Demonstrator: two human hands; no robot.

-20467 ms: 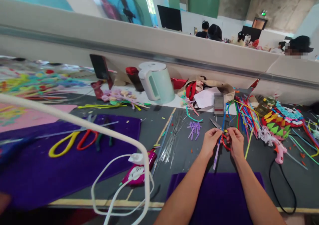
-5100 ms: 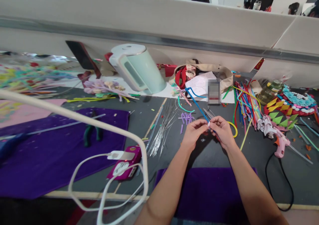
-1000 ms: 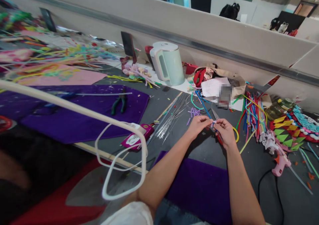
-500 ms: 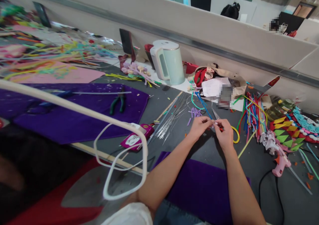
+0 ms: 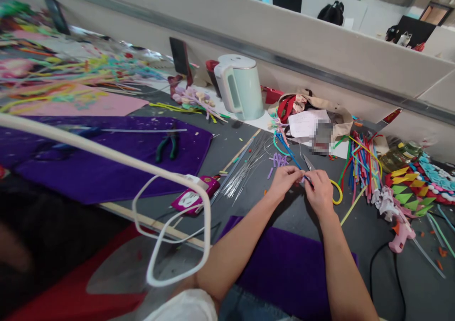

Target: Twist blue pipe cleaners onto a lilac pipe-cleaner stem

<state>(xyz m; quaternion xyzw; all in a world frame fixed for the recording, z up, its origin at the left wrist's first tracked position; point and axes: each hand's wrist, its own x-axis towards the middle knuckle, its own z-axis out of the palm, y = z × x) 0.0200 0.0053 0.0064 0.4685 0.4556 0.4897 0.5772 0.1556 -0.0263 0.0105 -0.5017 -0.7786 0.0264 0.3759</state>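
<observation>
My left hand (image 5: 285, 182) and my right hand (image 5: 319, 189) meet above the grey table, fingertips pinched together. Between them is a small light purple piece (image 5: 303, 179), mostly covered by the fingers; it looks like a bit of pipe cleaner. Scissors lie just behind and beneath my right hand, their blades (image 5: 308, 163) pointing away and a yellow handle loop (image 5: 336, 192) showing on the right. Close behind my left hand are several short purple pipe cleaner pieces (image 5: 279, 160) and a long blue pipe cleaner (image 5: 289, 152).
Thin metal wires (image 5: 245, 171) lie left of my hands. A kettle (image 5: 245, 86) stands by the partition. Bundled pipe cleaners (image 5: 362, 164) and a pink glue gun (image 5: 401, 235) are to the right. A white tubular frame (image 5: 208, 216) crosses the left foreground.
My right fingers have turned slightly and curled in more around the small purple piece. My left hand stays almost where it was.
</observation>
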